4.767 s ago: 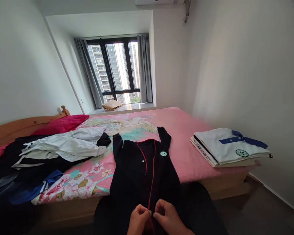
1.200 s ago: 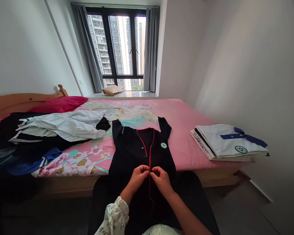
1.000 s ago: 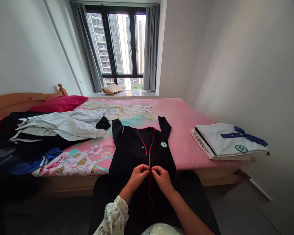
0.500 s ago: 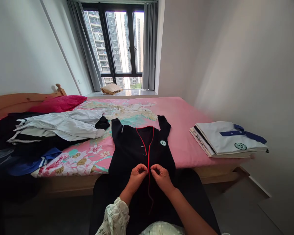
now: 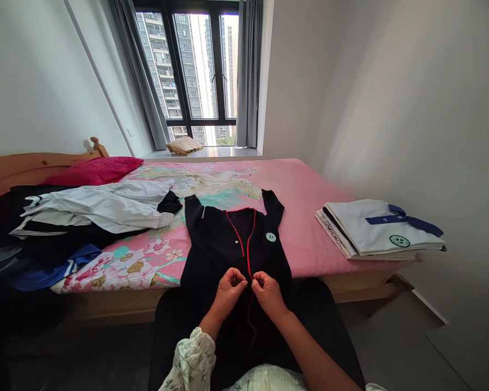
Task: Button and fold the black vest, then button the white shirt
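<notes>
A black cardigan (image 5: 212, 255) with red trim and a round green-and-white badge lies front up. Its upper part is on the bed, and its lower part hangs over the edge onto my lap. The top of the front is parted, showing a small button on the left side. My right hand (image 5: 269, 296) is closed in a pinch on the red-trimmed front edge. Just beside it, my left hand (image 5: 229, 292) pinches the cardigan's other front edge, the fingertips hiding the exact spot. Below the hands, the red trim continues down in dark shadow.
The bed (image 5: 297, 217) has a pink floral sheet. At left lie a heap of loose white, black and blue clothes (image 5: 106, 206) and a red pillow (image 5: 98, 171). A stack of folded shirts (image 5: 375, 231) sits at the right corner. A folded beige cloth (image 5: 185, 145) rests on the windowsill.
My right hand has shifted the red-trimmed edge slightly to the right, opening a small gap between the two fronts. My left hand has barely moved.
</notes>
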Demonstrator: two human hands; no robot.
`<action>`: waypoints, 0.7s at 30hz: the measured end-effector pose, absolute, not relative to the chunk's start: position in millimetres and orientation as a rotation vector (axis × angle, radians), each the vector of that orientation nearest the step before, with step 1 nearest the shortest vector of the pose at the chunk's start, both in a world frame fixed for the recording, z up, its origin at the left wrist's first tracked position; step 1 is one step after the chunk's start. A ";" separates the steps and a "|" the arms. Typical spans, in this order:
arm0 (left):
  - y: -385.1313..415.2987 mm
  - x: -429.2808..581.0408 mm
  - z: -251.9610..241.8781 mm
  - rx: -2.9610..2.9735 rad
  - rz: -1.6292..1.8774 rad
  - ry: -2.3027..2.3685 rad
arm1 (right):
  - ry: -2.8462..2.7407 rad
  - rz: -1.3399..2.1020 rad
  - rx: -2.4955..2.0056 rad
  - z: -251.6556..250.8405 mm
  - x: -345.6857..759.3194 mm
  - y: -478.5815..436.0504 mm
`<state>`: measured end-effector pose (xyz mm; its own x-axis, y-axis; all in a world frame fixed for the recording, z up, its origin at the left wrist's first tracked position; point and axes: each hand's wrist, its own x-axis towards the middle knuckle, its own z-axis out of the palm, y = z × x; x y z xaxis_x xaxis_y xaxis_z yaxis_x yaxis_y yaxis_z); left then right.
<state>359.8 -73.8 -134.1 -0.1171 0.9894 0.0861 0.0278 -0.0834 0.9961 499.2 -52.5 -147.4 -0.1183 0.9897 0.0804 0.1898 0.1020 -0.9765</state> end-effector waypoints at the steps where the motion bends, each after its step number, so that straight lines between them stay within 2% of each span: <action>1: -73.9 359.7 -133.8 1.249 1.347 1.286 | -1.444 1.168 -1.215 -149.3 500.2 -51.8; 7: -74.7 359.0 -130.3 1.357 1.320 1.361 | -1.349 1.418 -1.127 -153.9 505.7 -50.8; 12: -75.3 359.1 -129.7 1.404 1.293 1.403 | -1.326 1.494 -1.093 -149.2 508.0 -54.7; 18: -76.0 357.8 -127.4 1.467 1.258 1.423 | -1.313 1.483 -1.124 -144.4 507.6 -57.3; 21: -77.1 356.9 -123.7 1.517 1.237 1.434 | -1.378 1.330 -1.150 -141.6 506.9 -57.3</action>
